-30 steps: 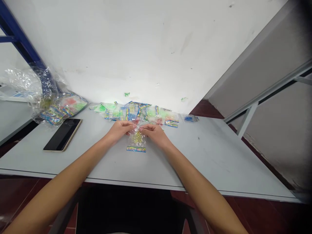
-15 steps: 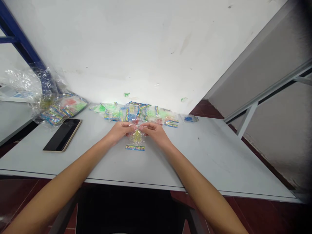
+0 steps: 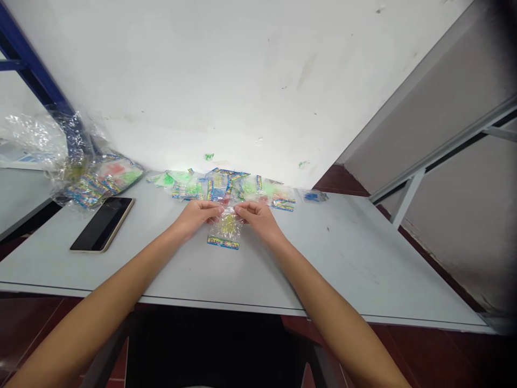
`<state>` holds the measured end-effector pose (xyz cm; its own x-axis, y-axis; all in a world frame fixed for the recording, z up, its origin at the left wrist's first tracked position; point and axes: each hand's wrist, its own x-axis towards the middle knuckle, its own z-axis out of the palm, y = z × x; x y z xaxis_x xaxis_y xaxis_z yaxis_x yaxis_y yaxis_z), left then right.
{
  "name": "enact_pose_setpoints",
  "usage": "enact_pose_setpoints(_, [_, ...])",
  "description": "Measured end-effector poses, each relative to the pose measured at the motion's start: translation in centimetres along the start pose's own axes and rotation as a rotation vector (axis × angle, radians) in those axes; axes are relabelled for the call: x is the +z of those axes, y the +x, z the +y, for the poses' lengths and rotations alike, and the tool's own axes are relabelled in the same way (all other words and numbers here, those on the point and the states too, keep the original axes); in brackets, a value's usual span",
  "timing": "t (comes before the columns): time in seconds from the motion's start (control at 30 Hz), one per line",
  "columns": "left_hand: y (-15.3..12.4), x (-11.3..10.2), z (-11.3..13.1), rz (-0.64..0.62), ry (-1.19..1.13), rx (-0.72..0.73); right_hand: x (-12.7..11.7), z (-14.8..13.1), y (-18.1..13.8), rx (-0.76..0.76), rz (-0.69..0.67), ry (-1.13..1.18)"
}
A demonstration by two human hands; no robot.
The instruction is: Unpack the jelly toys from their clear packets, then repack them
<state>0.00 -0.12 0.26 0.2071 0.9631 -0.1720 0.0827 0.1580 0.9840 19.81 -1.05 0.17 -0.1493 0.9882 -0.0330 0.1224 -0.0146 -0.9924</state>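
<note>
A small clear packet (image 3: 225, 229) with yellow bits inside and a colourful printed strip along its near edge is held just above the grey table (image 3: 347, 258). My left hand (image 3: 196, 214) pinches the packet's far left corner. My right hand (image 3: 258, 216) pinches its far right corner. Both hands have the fingers pressed together on the plastic. Just beyond my hands lies a row of several similar packets (image 3: 226, 186) with green, blue and red contents.
A dark phone (image 3: 103, 223) lies face up at the left of the table. A heap of clear plastic bags with more packets (image 3: 86, 175) sits at the far left. A white wall stands behind the table. A metal frame (image 3: 407, 196) is at the right.
The packet has moved slightly towards the far side, and my two hands have drawn a little closer together at its top edge.
</note>
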Motion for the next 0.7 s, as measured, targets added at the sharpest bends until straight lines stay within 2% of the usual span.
enact_pose_setpoints(0.7, [-0.41,0.25,0.62,-0.021,-0.051,0.013,0.15,-0.23,-0.12,0.044,-0.013,0.011])
